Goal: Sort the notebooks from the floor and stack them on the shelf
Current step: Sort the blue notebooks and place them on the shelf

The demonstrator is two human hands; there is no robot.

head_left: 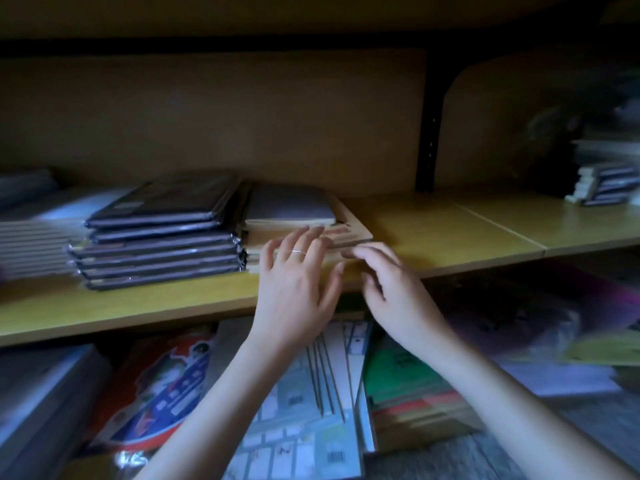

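Observation:
On the yellow wooden shelf [450,226] lies a stack of beige notebooks [298,216] with a grey-covered one on top. Left of it stands a stack of dark, plastic-wrapped notebooks [159,233]. My left hand [298,275], with a ring on one finger, rests with straight spread fingers against the front edge of the beige stack. My right hand [391,285] is just to its right, fingers loosely curled, fingertips near the stack's front right corner; I cannot tell if they touch it. Neither hand grips anything.
Below the shelf, on the floor, lie several notebooks and folders: a red-and-blue one [156,393], pale printed ones [311,410], a green one [398,375]. More stacks sit at the shelf's far left [27,244] and far right [602,183]. A dark upright bracket [427,133] stands behind.

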